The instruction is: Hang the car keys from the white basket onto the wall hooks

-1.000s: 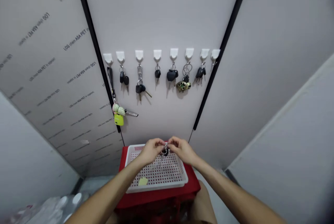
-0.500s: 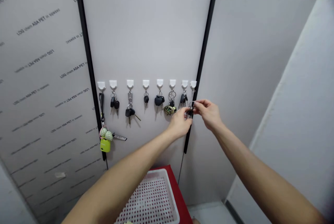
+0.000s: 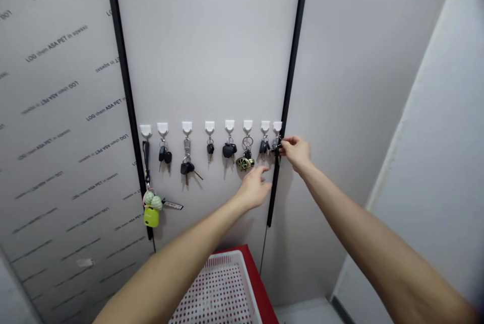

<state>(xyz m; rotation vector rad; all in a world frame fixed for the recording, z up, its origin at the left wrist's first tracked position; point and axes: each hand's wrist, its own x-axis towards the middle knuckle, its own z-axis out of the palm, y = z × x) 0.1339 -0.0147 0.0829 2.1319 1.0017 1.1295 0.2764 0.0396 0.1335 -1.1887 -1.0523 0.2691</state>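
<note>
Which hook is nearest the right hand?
The rightmost white hook, last of the eight, beside the right hand at the keys; the others sit further left.

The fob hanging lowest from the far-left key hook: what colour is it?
The fob is bright lime green, and it shows clearly in the head view.

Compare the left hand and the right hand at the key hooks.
The right hand is up at the last white hook, pinching the key bunch; the left hand sits lower, open and holding nothing. The right hand lies right of the black wall strip, the left hand left of it. Both are bare and raised toward the hooks.
</note>
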